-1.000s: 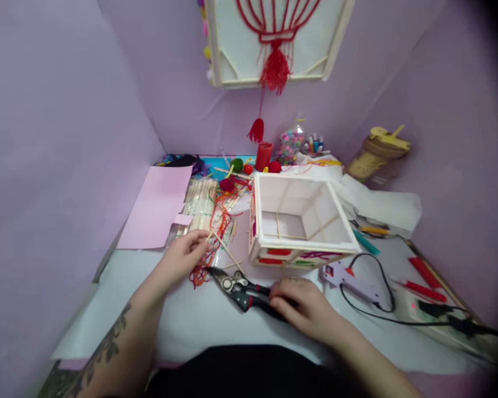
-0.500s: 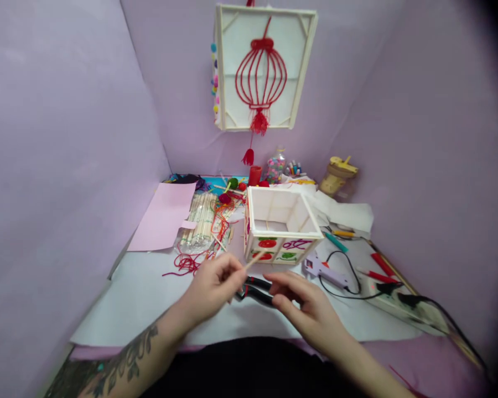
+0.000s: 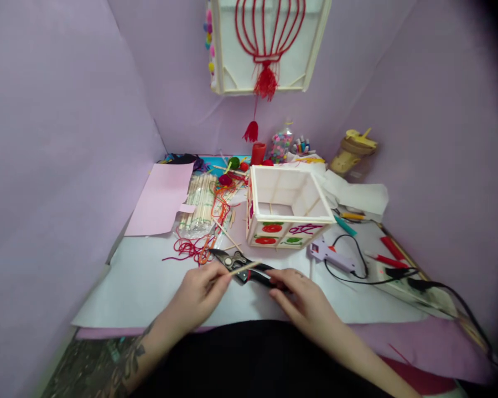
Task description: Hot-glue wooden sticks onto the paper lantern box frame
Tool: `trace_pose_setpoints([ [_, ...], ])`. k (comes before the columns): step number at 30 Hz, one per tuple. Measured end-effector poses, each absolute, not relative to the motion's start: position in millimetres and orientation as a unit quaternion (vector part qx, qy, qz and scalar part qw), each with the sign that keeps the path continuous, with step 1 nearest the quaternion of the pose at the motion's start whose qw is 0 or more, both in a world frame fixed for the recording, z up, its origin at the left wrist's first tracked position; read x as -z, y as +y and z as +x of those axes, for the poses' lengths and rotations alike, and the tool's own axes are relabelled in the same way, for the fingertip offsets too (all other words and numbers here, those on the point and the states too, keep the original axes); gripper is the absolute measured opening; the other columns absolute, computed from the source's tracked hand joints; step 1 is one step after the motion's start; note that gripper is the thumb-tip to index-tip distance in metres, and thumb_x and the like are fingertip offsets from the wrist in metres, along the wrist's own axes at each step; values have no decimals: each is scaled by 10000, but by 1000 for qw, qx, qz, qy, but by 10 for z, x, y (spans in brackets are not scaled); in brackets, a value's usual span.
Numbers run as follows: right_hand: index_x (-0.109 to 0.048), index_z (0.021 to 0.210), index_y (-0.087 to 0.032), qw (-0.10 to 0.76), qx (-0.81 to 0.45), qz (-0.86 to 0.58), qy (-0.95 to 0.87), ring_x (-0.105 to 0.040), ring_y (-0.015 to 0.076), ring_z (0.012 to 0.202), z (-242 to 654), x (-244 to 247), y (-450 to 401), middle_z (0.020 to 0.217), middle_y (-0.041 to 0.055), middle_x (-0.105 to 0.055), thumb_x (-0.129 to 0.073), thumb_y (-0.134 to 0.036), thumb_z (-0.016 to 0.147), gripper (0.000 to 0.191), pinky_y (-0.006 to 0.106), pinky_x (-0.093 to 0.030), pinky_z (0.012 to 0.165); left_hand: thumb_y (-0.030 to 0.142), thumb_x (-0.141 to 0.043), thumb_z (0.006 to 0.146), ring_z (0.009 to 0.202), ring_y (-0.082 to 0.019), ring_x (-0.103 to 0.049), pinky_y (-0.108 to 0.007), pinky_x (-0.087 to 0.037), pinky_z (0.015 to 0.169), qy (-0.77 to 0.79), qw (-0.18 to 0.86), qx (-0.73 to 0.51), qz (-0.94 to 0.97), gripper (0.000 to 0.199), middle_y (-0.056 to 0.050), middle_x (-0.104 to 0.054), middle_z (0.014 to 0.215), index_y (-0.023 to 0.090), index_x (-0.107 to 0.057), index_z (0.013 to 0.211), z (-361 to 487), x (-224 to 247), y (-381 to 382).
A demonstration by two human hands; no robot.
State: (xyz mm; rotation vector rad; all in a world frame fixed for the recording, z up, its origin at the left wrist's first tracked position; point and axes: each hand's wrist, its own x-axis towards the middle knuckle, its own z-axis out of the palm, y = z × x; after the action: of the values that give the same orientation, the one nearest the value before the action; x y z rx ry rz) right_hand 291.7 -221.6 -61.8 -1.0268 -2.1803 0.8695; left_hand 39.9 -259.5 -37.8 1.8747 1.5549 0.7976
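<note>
In my left hand (image 3: 203, 290) a thin wooden stick (image 3: 245, 268) is pinched between thumb and fingers, its free end pointing right. Beneath the stick lie black-handled pruning shears (image 3: 243, 273), blades toward the left. My right hand (image 3: 302, 296) has its thumb and fingers around the ends of the shears' handles. Just beyond them stands an open-topped box frame (image 3: 290, 221) of white panels and sticks, with red, green and purple yarn designs on its front.
A purple glue gun (image 3: 332, 257) and a power strip (image 3: 413, 290) with cables lie at right. Bundled sticks (image 3: 201, 202), red yarn (image 3: 186, 246) and pink paper (image 3: 161, 199) are at left. Above hangs a decorated lantern (image 3: 269, 44); a lidded cup (image 3: 352, 152) stands far right.
My right hand has come down onto the shears' handles and closed on them. My left hand, still pinching the stick, has moved slightly left. The view has tilted down.
</note>
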Motion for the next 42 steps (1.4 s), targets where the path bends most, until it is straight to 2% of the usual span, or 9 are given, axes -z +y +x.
trace_pose_setpoints([
  [5, -665, 1079, -159, 237, -213, -396, -861, -603, 250, 988, 2884, 770, -2108, 1052, 136, -663, -523, -212, 931, 212, 435, -535, 860, 223, -370, 972, 865, -221, -663, -306, -484, 769, 711, 141, -156, 671, 272, -89, -701, 920, 158, -634, 977, 141, 399, -2259],
  [11, -659, 1076, -171, 237, -198, -372, -875, -593, 247, 996, 2741, 823, -2099, 1071, 131, -646, -536, -193, 917, 202, 431, -536, 857, 110, -355, 938, 1178, -312, -555, -417, -432, 990, 731, 68, -107, 671, 364, -191, -596, 1206, 107, -625, 1183, 259, 345, -1626],
  [15, -653, 1077, -179, 255, -209, -355, -874, -593, 245, 1009, 2795, 809, -2124, 1090, 133, -636, -538, -190, 909, 205, 438, -540, 863, 292, -496, 969, 1105, -279, -599, -406, -493, 926, 718, 93, -58, 688, 249, -144, -625, 1137, 139, -671, 1057, 485, 407, -1307],
  [22, -642, 1100, -184, 260, -269, -348, -860, -587, 234, 1059, 2882, 789, -2162, 1129, 126, -622, -538, -181, 918, 209, 433, -536, 911, 361, -611, 941, 1025, -225, -638, -435, -554, 877, 748, 151, -13, 646, 336, -103, -627, 1187, 139, -598, 1194, 535, 568, -1039],
  [30, -661, 1070, -203, 304, -281, -322, -851, -630, 211, 1021, 3021, 437, -2114, 1098, 114, -650, -547, -197, 921, 188, 367, -560, 865, 357, -514, 939, 714, -169, -595, -310, -488, 693, 721, 222, -186, 630, 283, -19, -601, 722, 147, -605, 773, 287, 331, -1062],
  [34, -660, 1049, -231, 359, -284, -331, -825, -660, 165, 812, 2891, -204, -1814, 923, 61, -679, -554, -228, 934, 156, 285, -556, 704, 445, -407, 941, 690, -141, -546, -242, -433, 638, 646, 262, -311, 646, 329, 6, -562, 729, 172, -559, 835, 408, -51, -1297],
  [37, -609, 1155, -223, 346, -388, -340, -784, -570, 96, 562, 2573, -638, -1458, 773, -21, -640, -669, -215, 848, 313, 209, -476, 491, 435, -524, 890, 676, -127, -502, -230, -415, 622, 538, 343, -406, 655, 281, 8, -538, 727, 170, -558, 800, 572, -366, -1487],
  [39, -626, 896, -183, 327, -436, -339, -767, -544, 67, 565, 2353, -839, -1239, 681, -53, -582, -672, -175, 835, 77, 164, -423, 478, 418, -561, 887, 643, -117, -476, -220, -394, 587, 512, 358, -432, 651, 275, 17, -523, 693, 170, -570, 768, 632, -516, -1551],
  [42, -578, 714, -146, 325, -435, -359, -759, -536, 33, 571, 2194, -1036, -979, 605, -83, -533, -661, -168, 837, 150, 131, -383, 507, 407, -561, 904, 636, -120, -510, -219, -407, 583, 530, 315, -459, 640, 265, 15, -576, 687, 170, -634, 810, 575, -586, -1514],
])
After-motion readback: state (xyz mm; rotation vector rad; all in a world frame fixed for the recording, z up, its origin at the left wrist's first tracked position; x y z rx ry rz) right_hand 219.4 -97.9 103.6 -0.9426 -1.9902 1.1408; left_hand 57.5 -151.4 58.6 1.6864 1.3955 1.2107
